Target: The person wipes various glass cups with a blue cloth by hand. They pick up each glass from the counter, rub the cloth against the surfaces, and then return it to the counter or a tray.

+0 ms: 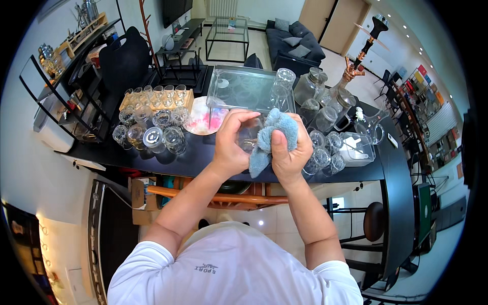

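Note:
Above the black counter, my left hand (pixel 233 146) grips a clear drinking glass (pixel 247 140) around its outer side. My right hand (pixel 291 152) is closed on a bunched light-blue cloth (pixel 280 129), pressed against the glass's right side. The cloth hides part of the glass, and a loose end hangs below. Whether any cloth is inside the glass, I cannot tell. Several upturned-looking glasses (pixel 153 137) stand together to the left. More glasses (pixel 320 158) are grouped just right of my right hand.
A wooden rack (pixel 187 100) of small glasses, a round colourful board (pixel 196 118) and a clear rectangular case (pixel 244 70) line the counter's back. Lidded jars (pixel 310 85), a hookah (pixel 349 72), a glass pitcher (pixel 368 126) and a plastic container (pixel 360 162) stand right. A wooden chair (pixel 244 199) is below.

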The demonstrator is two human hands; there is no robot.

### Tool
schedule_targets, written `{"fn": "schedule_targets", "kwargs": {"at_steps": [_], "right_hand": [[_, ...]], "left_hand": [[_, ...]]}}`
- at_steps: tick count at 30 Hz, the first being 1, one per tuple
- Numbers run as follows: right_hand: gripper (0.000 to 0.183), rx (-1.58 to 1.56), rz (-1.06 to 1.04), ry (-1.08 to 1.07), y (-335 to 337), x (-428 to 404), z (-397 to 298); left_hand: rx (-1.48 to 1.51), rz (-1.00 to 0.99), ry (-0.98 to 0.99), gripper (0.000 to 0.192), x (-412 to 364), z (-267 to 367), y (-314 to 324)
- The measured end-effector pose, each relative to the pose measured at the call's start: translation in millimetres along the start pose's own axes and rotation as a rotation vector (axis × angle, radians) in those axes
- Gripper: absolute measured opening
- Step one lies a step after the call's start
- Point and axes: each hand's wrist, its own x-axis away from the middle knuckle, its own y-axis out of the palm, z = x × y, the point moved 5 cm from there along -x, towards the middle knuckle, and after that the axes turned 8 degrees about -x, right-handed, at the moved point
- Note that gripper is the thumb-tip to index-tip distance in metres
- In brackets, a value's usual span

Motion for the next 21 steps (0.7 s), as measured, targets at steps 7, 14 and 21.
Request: {"fn": "schedule_targets", "kwargs": {"at_steps": [7,14,21], "right_hand": [[0.039,0.203,-0.095,-0.260,-6,-5,2],[0.055,-0.586,0.426,0.498,-14,25,43],[0.047,-0.323,0.005,0.393,24,22,16]], "left_hand": [[0.140,0.014,-0.124,0.060,8,0,0],[0.627,-0.011,-0.430,0.061,15,-14,-3],[0.413,-0.008,-0.341,0.068,27,-19,-7]]}}
